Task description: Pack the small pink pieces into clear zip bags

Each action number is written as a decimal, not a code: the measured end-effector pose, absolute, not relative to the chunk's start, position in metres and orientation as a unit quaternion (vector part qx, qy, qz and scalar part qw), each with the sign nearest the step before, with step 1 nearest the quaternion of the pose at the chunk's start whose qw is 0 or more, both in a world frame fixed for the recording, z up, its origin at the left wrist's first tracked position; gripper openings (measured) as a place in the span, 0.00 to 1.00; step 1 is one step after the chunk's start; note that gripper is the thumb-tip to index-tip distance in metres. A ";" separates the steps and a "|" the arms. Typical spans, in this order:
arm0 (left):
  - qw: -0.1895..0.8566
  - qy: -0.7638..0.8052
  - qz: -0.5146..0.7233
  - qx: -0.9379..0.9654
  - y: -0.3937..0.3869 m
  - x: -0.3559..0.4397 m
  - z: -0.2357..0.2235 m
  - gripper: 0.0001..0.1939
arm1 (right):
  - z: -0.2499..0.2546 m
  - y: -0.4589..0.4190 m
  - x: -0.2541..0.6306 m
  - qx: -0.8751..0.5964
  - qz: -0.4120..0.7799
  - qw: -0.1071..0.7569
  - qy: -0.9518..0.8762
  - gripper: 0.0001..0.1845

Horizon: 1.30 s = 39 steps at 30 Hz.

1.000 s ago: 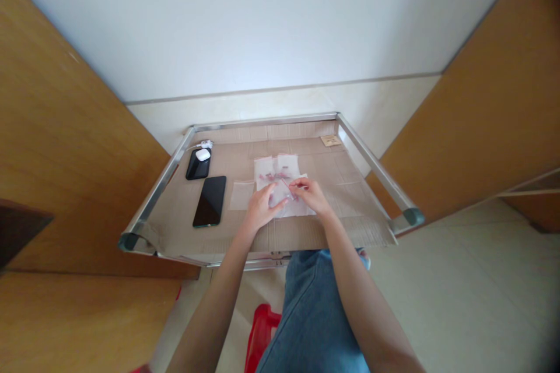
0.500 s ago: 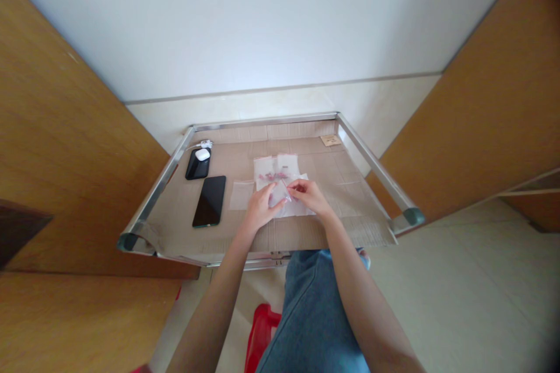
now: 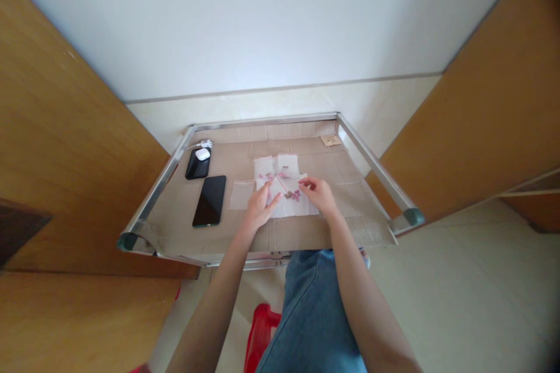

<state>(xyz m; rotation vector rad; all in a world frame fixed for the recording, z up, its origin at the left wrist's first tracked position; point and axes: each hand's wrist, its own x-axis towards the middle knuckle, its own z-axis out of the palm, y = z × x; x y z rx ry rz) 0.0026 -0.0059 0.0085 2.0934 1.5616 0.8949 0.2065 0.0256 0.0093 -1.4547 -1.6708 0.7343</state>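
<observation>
My left hand (image 3: 259, 207) is closed on a small clear zip bag (image 3: 277, 187) with a red strip along its mouth, held tilted between thumb and fingers. To its right, my right hand (image 3: 319, 193) hovers apart from the bag. Its fingers are bent, with a small gap between thumb and index tips; nothing shows in them. Between the hands, several small pink and brownish bead-like pieces (image 3: 293, 194) lie on a whitish bag or sheet (image 3: 286, 210). Behind the hands, more clear bags (image 3: 287, 161) lie flat, with pink pieces (image 3: 262, 175) at their near edge.
Cardboard (image 3: 350, 210) lines a metal-railed tray or cart top (image 3: 376, 163). At left lie a black phone (image 3: 210, 201) and a dark device (image 3: 198, 164) with a white earbud case (image 3: 202, 154) on it. Another clear bag (image 3: 241, 195) lies beside my left hand. A red stool (image 3: 262, 332) stands below.
My right hand has let go of the zip bag and moved right. The pink and brownish pieces between the hands now show plainly. My left hand still holds the bag in nearly the same place.
</observation>
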 end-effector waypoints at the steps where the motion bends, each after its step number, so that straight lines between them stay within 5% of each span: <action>1: 0.192 0.556 0.321 0.743 -0.006 0.002 0.008 0.24 | 0.009 0.025 0.208 -0.585 0.270 0.374 -0.667 0.11; 11: 0.193 0.557 0.310 0.746 -0.007 0.004 0.008 0.29 | 0.012 0.021 0.201 -0.619 0.161 0.265 -0.722 0.08; 19: 0.217 0.546 0.337 0.735 -0.006 0.002 0.006 0.31 | 0.015 0.019 0.197 -0.629 0.159 0.267 -0.713 0.07; 27: 0.231 0.529 0.367 0.729 -0.004 0.001 0.006 0.14 | 0.011 0.027 0.199 -0.567 0.308 0.402 -0.650 0.11; 39: 0.244 0.505 0.373 0.739 -0.001 0.000 0.005 0.14 | 0.024 0.021 0.183 -0.441 0.470 0.425 -0.636 0.13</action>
